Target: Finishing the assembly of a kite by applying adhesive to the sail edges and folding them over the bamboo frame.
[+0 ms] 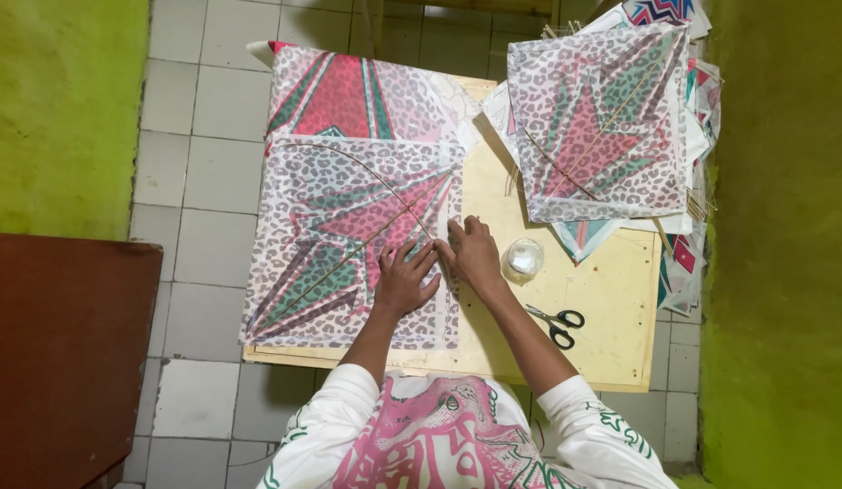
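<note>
Overhead view of a pale wooden worktop [611,299] set on a tiled floor [203,181]. Left hand [404,281] lies flat, fingers spread, palm down on a square kite [348,244] of thin paper printed with leopard spots and a pink and green star. Right hand [473,254] is also open and flat, fingers together and pointing away from the body, pressing on the right edge of the same kite, just beside the left hand. Neither hand pinches anything. The kite covers the left half of the worktop; a straight stick [348,263] runs diagonally across it and a bowed stick [384,186] arcs over its upper part, the two crossing near the fingertips. A second kite [348,95] with the same print lies partly under its far edge. A stack of finished kites [602,127] occupies the far right corner, overhanging the edge. A small clear round container [523,259] stands just right of the right hand, and black-handled scissors [557,323] lie near the right forearm.
</note>
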